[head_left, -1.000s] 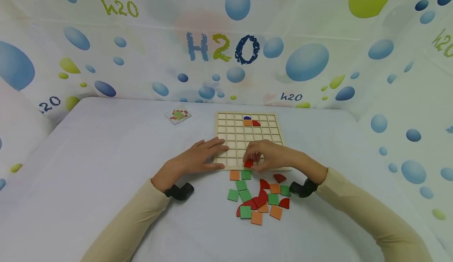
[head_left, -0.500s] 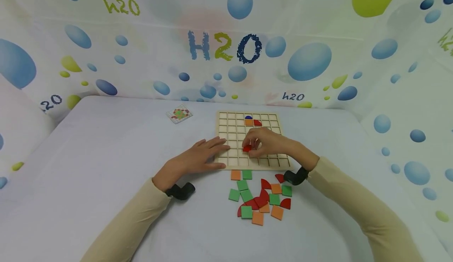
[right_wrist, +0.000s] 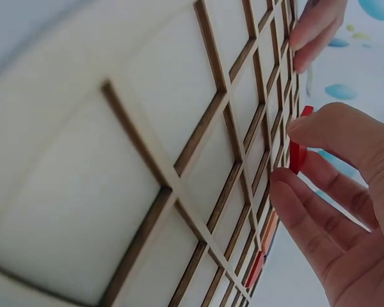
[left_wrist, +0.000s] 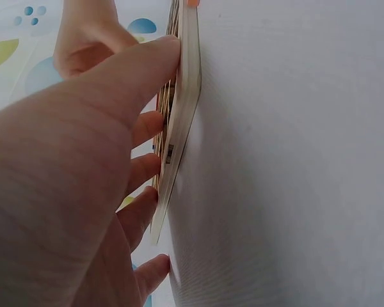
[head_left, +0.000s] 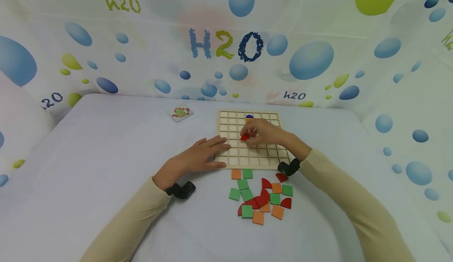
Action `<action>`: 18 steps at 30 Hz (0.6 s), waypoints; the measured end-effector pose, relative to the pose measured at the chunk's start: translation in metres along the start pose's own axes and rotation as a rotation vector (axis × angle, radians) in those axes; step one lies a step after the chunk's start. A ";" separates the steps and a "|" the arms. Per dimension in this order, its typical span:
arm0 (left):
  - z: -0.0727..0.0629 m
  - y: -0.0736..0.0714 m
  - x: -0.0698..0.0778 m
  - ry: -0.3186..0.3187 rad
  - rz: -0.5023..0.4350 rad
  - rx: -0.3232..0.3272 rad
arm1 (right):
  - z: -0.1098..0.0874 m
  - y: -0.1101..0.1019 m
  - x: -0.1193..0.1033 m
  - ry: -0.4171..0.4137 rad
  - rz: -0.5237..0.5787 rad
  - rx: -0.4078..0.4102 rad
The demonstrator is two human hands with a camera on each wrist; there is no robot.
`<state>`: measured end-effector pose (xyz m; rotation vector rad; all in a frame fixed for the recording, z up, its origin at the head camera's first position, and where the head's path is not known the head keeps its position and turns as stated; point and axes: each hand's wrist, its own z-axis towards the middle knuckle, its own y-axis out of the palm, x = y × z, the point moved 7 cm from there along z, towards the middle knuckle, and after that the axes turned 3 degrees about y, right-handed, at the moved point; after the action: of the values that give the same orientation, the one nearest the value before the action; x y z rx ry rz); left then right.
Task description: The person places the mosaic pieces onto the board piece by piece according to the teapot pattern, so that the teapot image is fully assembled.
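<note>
Between thumb and fingertips my right hand (head_left: 263, 131) pinches a red quarter-circle tile (head_left: 245, 137) just over the middle of the wooden grid board (head_left: 233, 160). In the right wrist view the red tile (right_wrist: 298, 147) is tilted on edge above the grid. My left hand (head_left: 198, 156) lies with its fingers spread along the board's left edge, and its thumb (left_wrist: 160, 54) touches the rim in the left wrist view. A blue half-round tile (head_left: 249, 116) sits in a far cell. The orange tile (head_left: 249, 120) below it is partly covered by my right hand.
In front of the board several loose tiles lie on the white cloth: green squares (head_left: 234, 193), orange squares (head_left: 258, 217) and red quarter-circles (head_left: 286, 203). Some overlap. A small patterned card (head_left: 179, 112) lies behind and left of the board.
My right hand has carried the red tile from the board's near edge away from me to its middle, now covering the red tile in the far cells. The left hand stays in place.
</note>
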<state>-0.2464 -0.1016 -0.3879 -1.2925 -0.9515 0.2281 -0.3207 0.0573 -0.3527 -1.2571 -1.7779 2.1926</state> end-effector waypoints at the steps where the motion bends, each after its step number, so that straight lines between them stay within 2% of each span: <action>1: 0.000 0.000 0.000 0.002 0.002 0.002 | 0.001 -0.001 0.001 -0.005 -0.001 0.008; 18: 0.001 0.004 -0.003 0.009 0.015 0.005 | 0.018 -0.007 0.026 0.109 -0.007 0.144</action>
<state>-0.2477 -0.1018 -0.3931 -1.2952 -0.9340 0.2360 -0.3516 0.0585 -0.3606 -1.3085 -1.5528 2.1592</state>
